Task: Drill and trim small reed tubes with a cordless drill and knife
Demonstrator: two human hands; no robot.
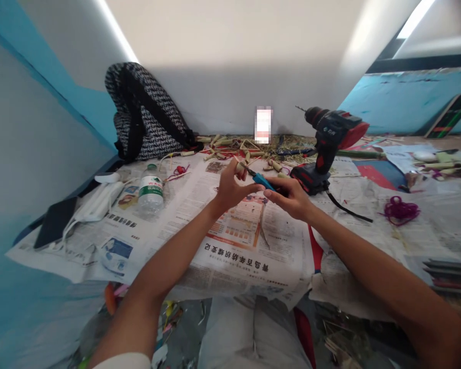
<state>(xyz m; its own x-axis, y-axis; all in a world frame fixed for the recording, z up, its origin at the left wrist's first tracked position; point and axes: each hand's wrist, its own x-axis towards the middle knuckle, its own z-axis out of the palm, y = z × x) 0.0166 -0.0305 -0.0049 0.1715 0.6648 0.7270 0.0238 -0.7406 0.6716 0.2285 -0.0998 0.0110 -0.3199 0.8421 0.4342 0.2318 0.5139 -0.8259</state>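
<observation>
My left hand (231, 185) is closed, thumb stretched toward the right hand, with a short pale piece of stalk (238, 167) between its fingers. My right hand (290, 196) is wrapped round a blue-handled tool (263, 181) with a narrow dark metal end, whose exact kind I cannot make out. The tool's tip points up and left and meets the stalk piece, or lies just in front of it. Both thumbs come close together below the handle. Under the hands lies a newspaper (234, 261), and a thin dry strip (263, 225) hangs or lies below them.
A cordless drill (326, 143) stands upright at right. Cut stalk pieces (218, 146) and shavings line the back. At left are a water bottle (151, 189), white mask (100, 202), dark phone (56, 221) and patterned bag (146, 113). Purple string (400, 210) lies far right.
</observation>
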